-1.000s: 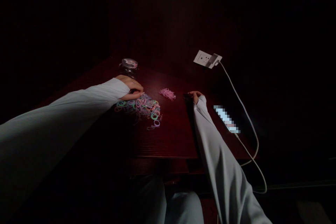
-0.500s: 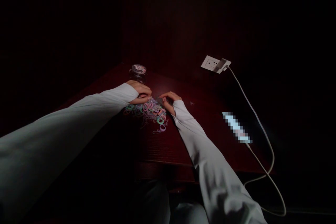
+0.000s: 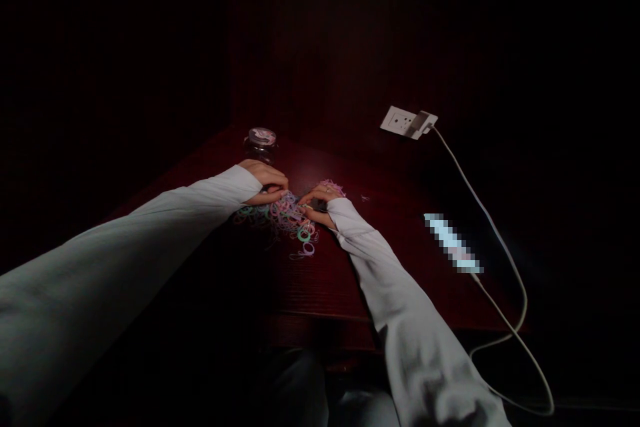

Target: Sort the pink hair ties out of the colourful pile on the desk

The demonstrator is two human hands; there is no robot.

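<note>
Two sleeves in smooth, softly creased grey cloth, the left sleeve and the right sleeve, reach forward over trousers to a dark red wooden surface with fine grain lines.

Take the heap as the dial's centre, twelve pointing away from the person. It is a loose tangle of thin, stringy loops and thicker rings in lilac, pink, green and orange. A lilac loose band lies at five o'clock. At three, well apart, is a flat phone, its screen pixelated, on a pale, curving cable.

The heap lies directly below the left hand, which bends in from eleven o'clock, thumb and fingertips drawn close at the edge; I cannot tell what they pinch. The right hand curls in from two, its fingertips at the heap's edge; whether its grip holds anything is too dark to tell.

Just beyond its knuckles is a stringy pink pile. Farther off stand a round, glossy jar between eleven and twelve and, at two, a white plastic socket.

A second ago the right hand was well right of the pink pile; half a second ago it hid that pile. The left hand has stayed by the heap.
</note>
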